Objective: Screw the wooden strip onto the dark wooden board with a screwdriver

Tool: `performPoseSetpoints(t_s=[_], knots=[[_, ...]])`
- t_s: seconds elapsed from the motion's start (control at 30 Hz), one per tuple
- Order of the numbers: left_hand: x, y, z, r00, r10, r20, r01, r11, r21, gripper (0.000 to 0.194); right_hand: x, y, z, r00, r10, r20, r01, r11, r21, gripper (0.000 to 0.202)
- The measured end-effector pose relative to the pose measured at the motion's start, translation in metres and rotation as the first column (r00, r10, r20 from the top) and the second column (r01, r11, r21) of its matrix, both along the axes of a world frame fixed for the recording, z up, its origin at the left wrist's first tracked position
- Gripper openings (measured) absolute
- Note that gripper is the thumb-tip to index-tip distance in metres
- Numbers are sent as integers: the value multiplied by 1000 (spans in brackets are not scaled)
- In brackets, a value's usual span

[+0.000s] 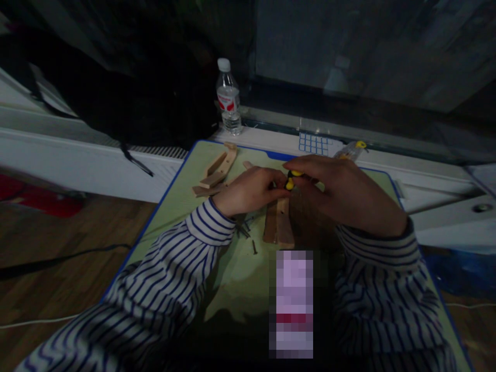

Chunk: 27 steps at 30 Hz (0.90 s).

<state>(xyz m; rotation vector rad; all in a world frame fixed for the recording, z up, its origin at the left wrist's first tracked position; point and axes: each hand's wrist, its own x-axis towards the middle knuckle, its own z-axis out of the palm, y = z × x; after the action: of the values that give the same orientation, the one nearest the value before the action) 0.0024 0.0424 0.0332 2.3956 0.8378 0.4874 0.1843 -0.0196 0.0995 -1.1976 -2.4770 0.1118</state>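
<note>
A small yellow-and-black tool (295, 173), possibly a screwdriver handle, sits in the closed fingers of my right hand (329, 188). Against its left side are the pinched fingertips of my left hand (253, 188), gripping its black part as far as I can see. Fingers cover much of the tool, so its exact kind is unclear. Just below both hands lies a pair of joined wooden strips (284, 225) with a hole in one. Several screws (254, 247) lie loose to the left of them. More shaped wooden pieces (217, 170) rest at the table's far left.
The pale green table (232, 274) has a blue edge. On the sill behind it stand a water bottle (229, 101), a blue-gridded card (313, 143) and a clear bag (351, 150) with yellow inside. A black bag (155, 88) sits at the left.
</note>
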Motion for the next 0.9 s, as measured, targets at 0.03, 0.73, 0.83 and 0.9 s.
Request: performPoseSetpoints(t_s=[0.03,0.73,0.83,0.9], knots=[[0,1,0,1000,-11,4,11,1000,-10,21,0,0,0,1000,-8,5,8,1000,5,29],[2,-6,7,992,117,-40,-116,993,25,21,1,4,-5,992,-122,36,121,992,25,23],[2,-6,5,992,123,-40,-121,992,47,20,2,2,-4,995,-90,32,90,996,9,29],[1,-6,4,993,113,-37,-111,993,49,19,2,1,-3,998,-65,11,65,998,3,32]])
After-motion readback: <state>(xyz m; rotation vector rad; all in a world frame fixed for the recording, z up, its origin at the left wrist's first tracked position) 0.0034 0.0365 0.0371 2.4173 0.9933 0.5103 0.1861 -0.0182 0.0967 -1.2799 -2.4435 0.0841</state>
